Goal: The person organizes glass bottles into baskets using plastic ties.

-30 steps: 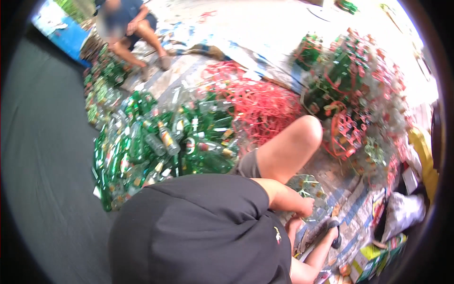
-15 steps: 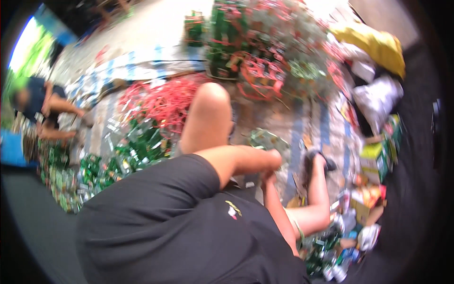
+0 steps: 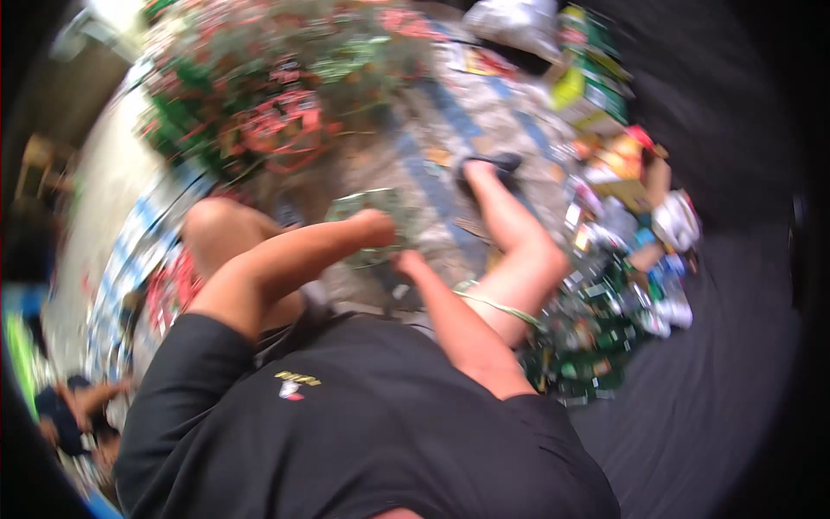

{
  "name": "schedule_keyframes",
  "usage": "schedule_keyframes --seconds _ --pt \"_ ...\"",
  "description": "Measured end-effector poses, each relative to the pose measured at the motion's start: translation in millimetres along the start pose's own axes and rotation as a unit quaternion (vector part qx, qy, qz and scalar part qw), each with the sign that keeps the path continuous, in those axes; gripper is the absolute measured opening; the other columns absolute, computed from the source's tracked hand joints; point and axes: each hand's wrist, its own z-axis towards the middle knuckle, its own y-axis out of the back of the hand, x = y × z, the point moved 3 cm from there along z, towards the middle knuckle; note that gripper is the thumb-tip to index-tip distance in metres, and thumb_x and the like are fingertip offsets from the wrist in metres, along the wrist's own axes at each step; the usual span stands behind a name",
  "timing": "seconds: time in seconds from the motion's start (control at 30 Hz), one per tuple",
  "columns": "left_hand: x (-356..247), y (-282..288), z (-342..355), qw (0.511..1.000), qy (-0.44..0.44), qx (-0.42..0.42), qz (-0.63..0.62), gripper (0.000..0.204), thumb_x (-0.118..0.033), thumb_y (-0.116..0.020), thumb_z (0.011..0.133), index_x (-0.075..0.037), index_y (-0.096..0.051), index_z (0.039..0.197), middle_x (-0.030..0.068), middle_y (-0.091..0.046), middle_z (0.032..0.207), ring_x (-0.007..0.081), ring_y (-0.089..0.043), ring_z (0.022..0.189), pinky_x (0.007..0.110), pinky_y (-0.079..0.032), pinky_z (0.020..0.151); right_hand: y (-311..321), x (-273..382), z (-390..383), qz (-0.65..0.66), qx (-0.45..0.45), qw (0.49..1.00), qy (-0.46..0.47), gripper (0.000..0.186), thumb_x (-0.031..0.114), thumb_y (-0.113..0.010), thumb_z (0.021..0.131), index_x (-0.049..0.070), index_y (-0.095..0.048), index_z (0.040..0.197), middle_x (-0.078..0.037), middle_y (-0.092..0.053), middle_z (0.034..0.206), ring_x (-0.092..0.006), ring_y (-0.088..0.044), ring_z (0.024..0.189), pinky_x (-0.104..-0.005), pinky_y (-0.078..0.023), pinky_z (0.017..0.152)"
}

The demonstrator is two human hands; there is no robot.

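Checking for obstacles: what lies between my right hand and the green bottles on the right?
In the head view, your bent right leg lies between them.

Striped mat (image 3: pixel 432 186) between pale floor (image 3: pixel 104 182) and dark sheeting (image 3: pixel 692 372)

Broad blue stripes cross the mat's dull, worn, pale ground. Along its left edge runs rumpled blue-and-white sheeting (image 3: pixel 130 246), and beyond that lies the smooth, light floor. Black, loosely creased sheeting spreads past the mat's right edge. Outside the far left corner stands a grey-brown surface (image 3: pixel 78 95), perhaps a wall, with a blurred wooden piece (image 3: pixel 36 164) nearer. Light glares strongest at that corner; a vivid green patch (image 3: pixel 21 353) glows beyond the left edge.
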Motion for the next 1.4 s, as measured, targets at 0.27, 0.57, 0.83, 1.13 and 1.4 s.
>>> schedule_keyframes --seconds 0.27,0.57,0.83,1.13,1.4 --pt "6 2 -29 0.993 -0.013 -0.115 -0.031 0.019 -0.015 -0.054 0.084 -0.014 -0.072 0.088 0.0101 -0.071 0.093 0.0258 -0.070 0.089 0.038 -0.056 0.074 47 72 -74 -0.012 0.001 1.000 0.029 0.029 0.028 -0.064 0.080 0.010 -0.073 0.100 -0.016 -0.069 0.105 -0.0331 -0.067 0.097 -0.0431 -0.053 0.082" --pt "8 15 -51 0.990 0.022 -0.134 0.024 0.017 -0.020 -0.053 0.084 -0.011 -0.066 0.090 0.0119 -0.065 0.096 0.0284 -0.068 0.088 0.041 -0.054 0.073 35 72 -48 -0.073 -0.032 0.990 0.113 0.019 0.021 -0.062 0.073 0.007 -0.073 0.081 -0.017 -0.069 0.083 -0.0344 -0.065 0.073 -0.0440 -0.052 0.068" --pt "31 -14 -43 0.995 0.038 -0.082 -0.045 0.024 -0.017 -0.053 0.082 -0.007 -0.071 0.095 0.0152 -0.068 0.104 0.0344 -0.065 0.101 0.045 -0.053 0.085 93 77 -115 -0.084 -0.090 0.989 0.088 0.029 0.026 -0.059 0.084 -0.001 -0.071 0.084 -0.024 -0.067 0.089 -0.0395 -0.066 0.087 -0.0468 -0.052 0.077" --pt "39 -8 -39 0.976 -0.023 -0.119 -0.178 0.025 -0.021 -0.061 0.067 -0.003 -0.071 0.081 0.0195 -0.067 0.084 0.0356 -0.065 0.082 0.044 -0.051 0.073 98 106 -148 -0.037 -0.080 0.996 -0.029 0.028 0.009 -0.067 0.076 0.002 -0.071 0.103 -0.022 -0.066 0.112 -0.0361 -0.064 0.107 -0.0437 -0.052 0.089" --pt "42 -4 -49 0.908 0.010 -0.110 -0.404 0.025 -0.022 -0.061 0.075 -0.003 -0.067 0.091 0.0161 -0.067 0.080 0.0266 -0.065 0.076 0.040 -0.049 0.068 111 110 -158 -0.061 -0.123 0.990 0.016 0.025 0.021 -0.059 0.084 0.002 -0.070 0.096 -0.024 -0.067 0.104 -0.0399 -0.064 0.100 -0.0475 -0.051 0.086"
